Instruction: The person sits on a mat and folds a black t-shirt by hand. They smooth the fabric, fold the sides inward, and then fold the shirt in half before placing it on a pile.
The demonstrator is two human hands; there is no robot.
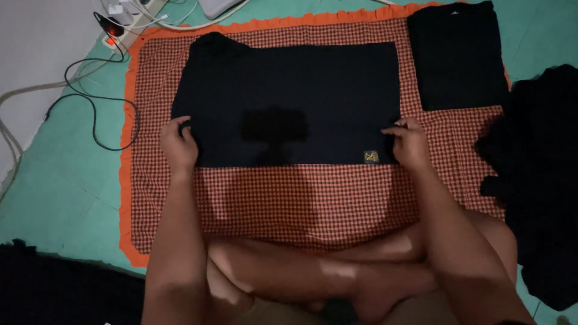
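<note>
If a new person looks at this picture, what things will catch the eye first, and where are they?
First, the black garment spread flat in the middle of the checked cloth with its orange frill. The left hand and the right hand grip its near corners. A folded black piece lies at the upper right, and a power strip with cables sits at the upper left on the green floor.

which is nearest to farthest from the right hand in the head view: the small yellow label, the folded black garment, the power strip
From the right hand:
1. small yellow label, just beside the fingers on the black shirt's hem.
2. folded black garment, beyond the hand at the mat's far right corner.
3. power strip, far left, off the mat.
</note>
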